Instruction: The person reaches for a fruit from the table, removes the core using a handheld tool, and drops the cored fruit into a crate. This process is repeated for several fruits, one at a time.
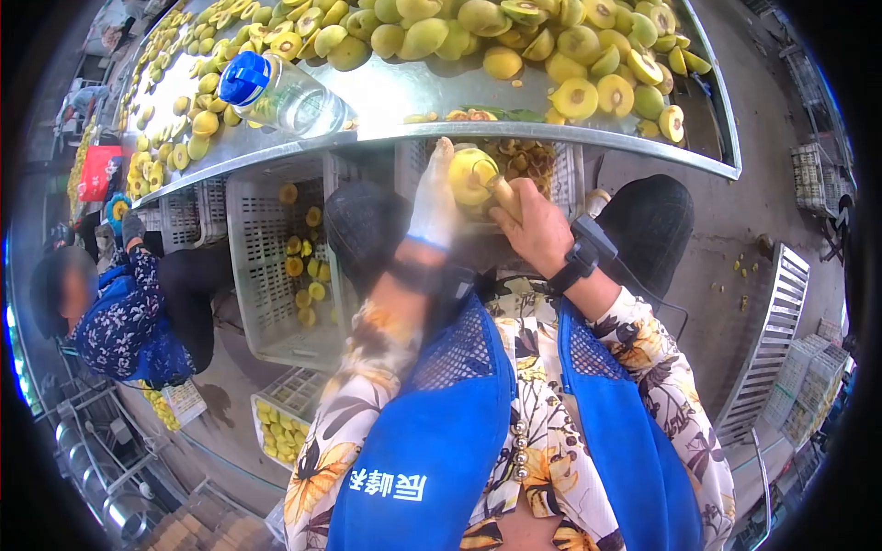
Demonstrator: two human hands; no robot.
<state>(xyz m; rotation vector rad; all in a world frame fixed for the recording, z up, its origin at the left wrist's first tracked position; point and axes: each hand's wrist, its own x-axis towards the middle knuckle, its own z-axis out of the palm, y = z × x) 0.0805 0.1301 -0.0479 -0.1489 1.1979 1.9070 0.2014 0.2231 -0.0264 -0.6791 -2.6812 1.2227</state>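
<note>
Workshop: grey floor, with a metal table across the top of the frame.
Fruit pile: yellow-green pieces, many cut open, too many to count, heaped on the table within apparent easy reach.
Held fruit: one, yellow, just above centre of the frame, below the table edge.
Left hand: white-gloved, blurred, wrapped part-way around the held fruit, seemingly bracing it; exact finger positions cannot be told.
Right hand: bare, closed firmly around the handle of one tool meeting the fruit, probably for control.
Crates: at least three; a scrap crate below the hands, seemingly placed to catch droppings; a large crate left of centre; a smaller crate lower left.
Bottle: one, blue-capped, upper left, on the table.
Co-worker: one, far left.
</note>
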